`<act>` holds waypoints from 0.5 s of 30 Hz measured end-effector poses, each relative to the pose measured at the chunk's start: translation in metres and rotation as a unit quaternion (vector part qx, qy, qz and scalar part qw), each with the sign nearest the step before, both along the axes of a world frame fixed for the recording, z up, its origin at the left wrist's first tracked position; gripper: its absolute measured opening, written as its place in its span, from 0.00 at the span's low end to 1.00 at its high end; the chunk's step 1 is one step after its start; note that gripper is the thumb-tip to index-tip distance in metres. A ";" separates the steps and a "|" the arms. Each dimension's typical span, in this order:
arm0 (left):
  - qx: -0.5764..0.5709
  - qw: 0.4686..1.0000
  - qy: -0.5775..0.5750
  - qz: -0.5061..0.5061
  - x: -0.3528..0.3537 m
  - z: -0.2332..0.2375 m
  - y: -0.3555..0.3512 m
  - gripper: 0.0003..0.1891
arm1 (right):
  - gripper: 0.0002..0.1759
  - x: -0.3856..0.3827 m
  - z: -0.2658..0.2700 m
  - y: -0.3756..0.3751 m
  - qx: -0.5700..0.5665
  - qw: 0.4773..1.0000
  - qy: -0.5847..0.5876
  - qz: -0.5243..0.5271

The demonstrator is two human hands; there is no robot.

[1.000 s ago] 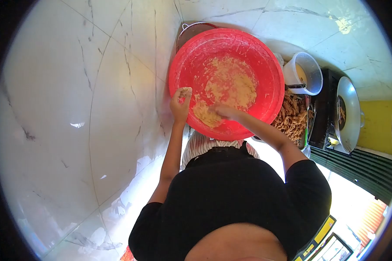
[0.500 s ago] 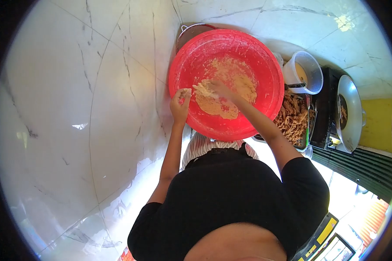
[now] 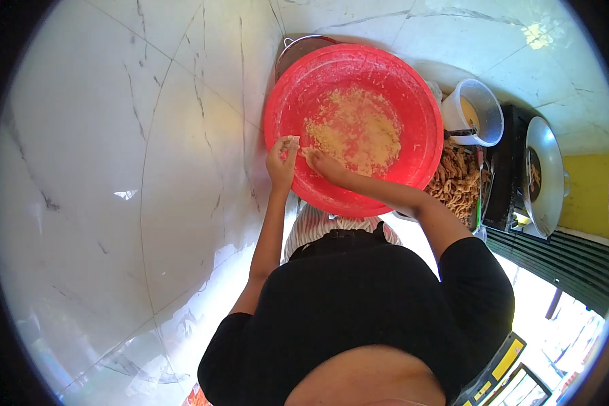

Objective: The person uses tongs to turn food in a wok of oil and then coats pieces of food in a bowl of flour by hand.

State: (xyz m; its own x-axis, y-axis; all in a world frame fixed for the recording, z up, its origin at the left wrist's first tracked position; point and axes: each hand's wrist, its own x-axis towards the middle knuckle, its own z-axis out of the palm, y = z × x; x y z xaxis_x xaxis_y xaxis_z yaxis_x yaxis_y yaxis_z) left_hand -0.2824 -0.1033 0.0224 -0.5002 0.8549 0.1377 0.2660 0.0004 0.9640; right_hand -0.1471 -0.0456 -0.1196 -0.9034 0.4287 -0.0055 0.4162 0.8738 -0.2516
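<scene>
A large red basin point(image 3: 419, 101) holds loose pale-yellow flour mixture point(image 3: 365, 128) spread over its bottom. At the basin's left edge my left hand point(image 3: 281, 161) has its fingers pinched round a small pale floured piece point(image 3: 291, 139). Close beside it, over the lower left of the basin, my right hand point(image 3: 323, 166) is closed on another floured piece point(image 3: 307, 152), mostly hidden by the fingers. A small gap separates the two hands.
Right of the basin lies a tray of brown fried strips point(image 3: 456, 181) with a green-handled tool point(image 3: 480, 203). Behind it stands a translucent bucket point(image 3: 489, 111). Farther right, a metal pan point(image 3: 551, 169) sits by a black stove point(image 3: 506, 162). A marbled wall point(image 3: 183, 169) rises at left.
My right hand has moved from the middle of the mixture down and left, close to my left hand. The floured piece it holds has left the mixture. My left hand has barely moved.
</scene>
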 end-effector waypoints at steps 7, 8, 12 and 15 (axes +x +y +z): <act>0.006 1.000 -0.007 -0.005 0.001 -0.001 0.000 0.09 | 0.11 0.043 0.115 0.029 -0.483 0.869 -0.084 -0.066; 0.010 1.000 -0.006 -0.002 0.002 0.000 0.000 0.09 | 0.10 0.045 0.112 0.048 -0.543 0.832 -0.068 -0.090; 0.017 1.000 -0.007 0.005 0.001 -0.004 0.001 0.09 | 0.12 0.033 0.049 0.120 -0.365 0.905 0.126 -0.181; -0.001 1.000 -0.008 -0.004 0.002 0.002 0.000 0.09 | 0.12 0.020 -0.004 0.147 -0.176 0.924 0.255 -0.222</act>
State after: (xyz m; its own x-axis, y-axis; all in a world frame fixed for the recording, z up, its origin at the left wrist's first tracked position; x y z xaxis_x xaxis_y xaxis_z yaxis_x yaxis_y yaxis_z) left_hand -0.2807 -0.1030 0.0243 -0.4958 0.8588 0.1289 0.2512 -0.0003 0.9679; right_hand -0.1268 0.1016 -0.1233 -0.5616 0.8112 0.1632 0.4631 0.4716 -0.7504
